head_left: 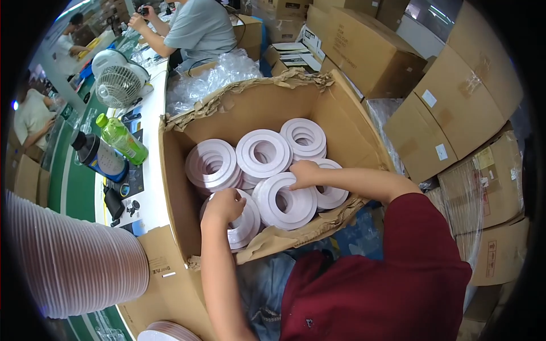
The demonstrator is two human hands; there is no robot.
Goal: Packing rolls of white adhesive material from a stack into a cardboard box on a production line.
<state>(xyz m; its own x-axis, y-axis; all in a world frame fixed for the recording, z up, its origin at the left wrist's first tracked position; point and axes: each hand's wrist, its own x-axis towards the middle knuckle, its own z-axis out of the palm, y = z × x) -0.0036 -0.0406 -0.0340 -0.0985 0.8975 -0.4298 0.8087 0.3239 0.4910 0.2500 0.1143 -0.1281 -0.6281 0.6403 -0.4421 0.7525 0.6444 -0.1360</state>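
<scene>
A deep cardboard box (219,119) with torn upper edges stands in front of me, holding several stacks of white, flanged plastic rings with round center holes. My right hand (305,173) grips the upper rim of a tilted ring (304,213) at the near middle, its fingertips partly hidden. At the near left, my left hand (226,204) is closed over the edge of another ring (244,227), with the fingers curled toward its hole. Farther back sit a left ring stack (196,162), a middle ring stack (250,145) and a right ring stack (293,128).
A tall stack of white discs (85,256) leans at the left. Beside the box, a table (152,193) carries a green bottle (122,139), a dark bottle (99,154) and a fan (118,82). Cartons (455,108) crowd the right. A co-worker (199,31) sits beyond.
</scene>
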